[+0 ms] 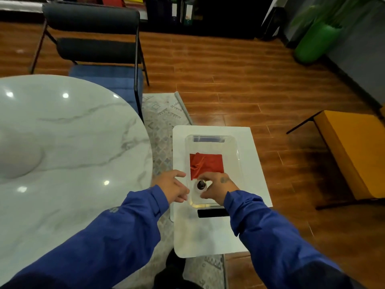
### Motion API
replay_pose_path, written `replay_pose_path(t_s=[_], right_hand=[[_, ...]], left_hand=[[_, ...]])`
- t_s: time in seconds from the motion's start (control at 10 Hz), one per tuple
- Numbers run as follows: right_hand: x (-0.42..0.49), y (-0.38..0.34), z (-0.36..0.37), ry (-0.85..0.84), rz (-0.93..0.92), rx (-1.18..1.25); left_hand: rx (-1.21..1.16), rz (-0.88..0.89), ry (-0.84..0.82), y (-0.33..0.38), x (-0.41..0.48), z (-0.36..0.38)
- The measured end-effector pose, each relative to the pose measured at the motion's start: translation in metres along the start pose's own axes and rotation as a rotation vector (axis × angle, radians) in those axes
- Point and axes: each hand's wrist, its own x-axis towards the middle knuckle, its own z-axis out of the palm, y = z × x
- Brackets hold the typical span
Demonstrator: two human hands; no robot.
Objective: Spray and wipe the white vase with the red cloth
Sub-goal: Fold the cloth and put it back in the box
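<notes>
The right hand [216, 185] curls round a dark-topped bottle [201, 185], likely the sprayer, in the clear bin [235, 155]; the left hand [173, 187], fingers loosely spread, rests at its left rim, likely steadying it. The red cloth [208, 164] lies just beyond, and the bin's walls leave only upward room. A blurred pale form [18, 155] at frame left may be the white vase.

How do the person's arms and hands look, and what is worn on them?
Both arms are in long blue jacket sleeves. The left sleeve has a small pale print on the forearm; the right sleeve looks plain. The left hand and right hand wear no gloves. A dark mark, perhaps a tattoo, is on the back of the right hand.
</notes>
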Motion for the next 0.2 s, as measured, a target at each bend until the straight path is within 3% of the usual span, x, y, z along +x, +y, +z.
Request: replay_pose_path(t_s=[0.2], right_hand=[[0.0001,0.0056,0.0044,-0.030,-0.014,-0.035]], left_hand=[[0.038,0.009,-0.030,0.0015,0.0001,0.0011]])
